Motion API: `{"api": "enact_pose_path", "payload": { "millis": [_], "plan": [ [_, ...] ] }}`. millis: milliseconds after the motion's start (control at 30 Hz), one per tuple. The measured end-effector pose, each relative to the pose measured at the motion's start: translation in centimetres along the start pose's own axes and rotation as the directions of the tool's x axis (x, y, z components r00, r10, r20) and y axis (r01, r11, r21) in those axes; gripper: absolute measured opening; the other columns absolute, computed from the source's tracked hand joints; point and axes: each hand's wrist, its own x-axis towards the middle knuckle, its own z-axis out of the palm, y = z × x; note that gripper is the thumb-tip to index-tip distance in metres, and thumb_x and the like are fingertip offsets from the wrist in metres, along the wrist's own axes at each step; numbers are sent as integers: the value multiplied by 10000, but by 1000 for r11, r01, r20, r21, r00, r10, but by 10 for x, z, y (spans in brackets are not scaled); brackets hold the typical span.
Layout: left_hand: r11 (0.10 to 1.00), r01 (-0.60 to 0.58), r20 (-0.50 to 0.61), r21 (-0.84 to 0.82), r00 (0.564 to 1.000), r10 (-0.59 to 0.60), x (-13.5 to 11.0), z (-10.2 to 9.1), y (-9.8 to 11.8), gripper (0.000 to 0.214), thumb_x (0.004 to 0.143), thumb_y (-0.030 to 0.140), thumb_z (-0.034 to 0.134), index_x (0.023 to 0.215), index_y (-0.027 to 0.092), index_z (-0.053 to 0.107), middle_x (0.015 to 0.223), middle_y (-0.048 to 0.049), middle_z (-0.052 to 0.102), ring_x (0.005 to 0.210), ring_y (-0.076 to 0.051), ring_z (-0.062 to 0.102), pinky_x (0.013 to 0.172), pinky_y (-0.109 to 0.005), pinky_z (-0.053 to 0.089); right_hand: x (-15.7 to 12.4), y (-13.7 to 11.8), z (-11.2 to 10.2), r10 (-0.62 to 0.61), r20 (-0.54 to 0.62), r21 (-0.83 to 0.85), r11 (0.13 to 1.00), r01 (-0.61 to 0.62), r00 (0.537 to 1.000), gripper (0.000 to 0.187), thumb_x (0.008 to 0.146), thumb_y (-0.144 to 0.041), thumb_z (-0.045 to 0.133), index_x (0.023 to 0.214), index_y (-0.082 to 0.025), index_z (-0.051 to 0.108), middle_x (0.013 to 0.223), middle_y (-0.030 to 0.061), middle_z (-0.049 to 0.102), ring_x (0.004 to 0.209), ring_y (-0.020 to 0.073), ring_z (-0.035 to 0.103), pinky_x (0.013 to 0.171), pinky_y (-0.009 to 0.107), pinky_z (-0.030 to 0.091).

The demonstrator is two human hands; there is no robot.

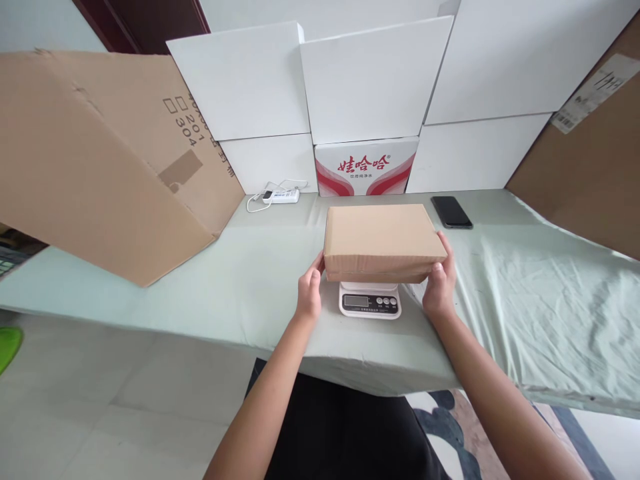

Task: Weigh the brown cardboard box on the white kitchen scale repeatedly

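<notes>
A closed brown cardboard box [383,233] is over the pan of a white kitchen scale [370,303], hiding most of it. Whether the box rests on the pan or is held just above it, I cannot tell. The scale's front panel shows a small grey display and several buttons; no digits are readable. My left hand [311,290] is at the box's left side, fingers partly hidden behind it. On the right side my right hand [440,280] has its thumb at the front corner and its fingers along the edge. Both hands hold the box between them.
A black smartphone [451,212] lies behind my right hand. At the back left are a white power strip [281,196] and its cable. White boxes [370,83] form a back wall, with large cardboard panels [125,160] at both sides. A pale green cloth [270,280] covers the table.
</notes>
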Motion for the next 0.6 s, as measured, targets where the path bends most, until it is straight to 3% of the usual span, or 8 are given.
{"api": "enact_pose_path", "payload": {
  "millis": [267,433,600],
  "plan": [
    [1000,13,13,12,1000,-13,1,-3,-6,869,1006,907,591,1486,218,818,1613,-181,780,1645,-435,627,1374,-580,513,-2,-2,0,-27,-2,-18,999,27,1000,810,999,-816,594,1664,-353,623,1721,104,650,1643,453,564,1420,760,359],
    [999,-41,-45,28,998,43,-1,-3,-5,897,1001,901,614,1557,215,774,1726,-168,693,1720,-419,540,1447,-548,423,-3,-7,2,-15,-32,-48,999,13,999,811,1011,-808,583,1673,-341,616,1717,114,650,1624,452,578,1415,777,356],
    [996,-79,10,29,997,79,7,1,12,887,987,935,598,1489,238,818,1629,-144,776,1666,-423,604,1406,-529,478,6,-15,4,-10,47,-8,1000,11,999,848,1027,-842,519,1719,-353,545,1783,98,588,1683,436,533,1440,744,358]
  ]
}}
